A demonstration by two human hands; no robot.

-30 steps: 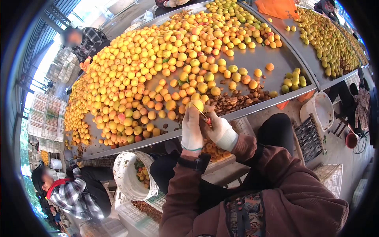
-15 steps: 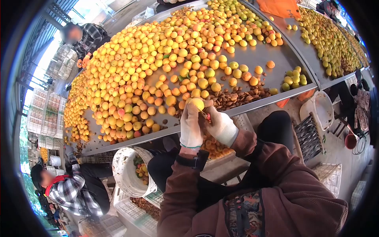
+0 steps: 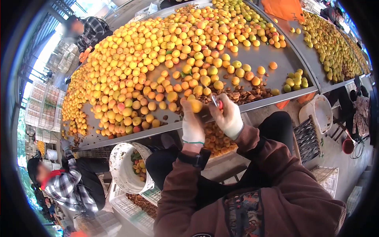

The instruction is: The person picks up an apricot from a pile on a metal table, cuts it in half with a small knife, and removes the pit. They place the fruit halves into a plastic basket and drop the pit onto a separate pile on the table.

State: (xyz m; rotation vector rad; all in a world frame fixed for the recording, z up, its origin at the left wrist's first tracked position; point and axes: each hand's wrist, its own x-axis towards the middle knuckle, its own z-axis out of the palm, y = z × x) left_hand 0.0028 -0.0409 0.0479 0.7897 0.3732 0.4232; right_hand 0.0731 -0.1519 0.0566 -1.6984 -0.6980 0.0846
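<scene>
My left hand [image 3: 192,128], in a white glove with darkened fingers, is closed around a yellow-orange apricot [image 3: 196,106] just over the table's near edge. To its right, my right hand [image 3: 229,120], also gloved, grips a small knife [image 3: 220,104] with a red handle. The short blade points up and away, apart from the fruit. Brown apricot pits [image 3: 248,96] lie on the metal table right beyond my hands. Below them, between my knees, is a crate of orange apricot pieces [image 3: 217,142], partly hidden by my hands.
A large heap of apricots [image 3: 134,63] covers much of the metal table [image 3: 272,103]. Greener fruit [image 3: 296,81] sits at its right end. A white bucket [image 3: 118,168] with some fruit stands at my left, another bucket [image 3: 324,114] at right. Co-workers [image 3: 73,185] sit around the table.
My hands have moved apart. The right hand with the knife has drawn back right from the apricot, and the blade now shows clear of it.
</scene>
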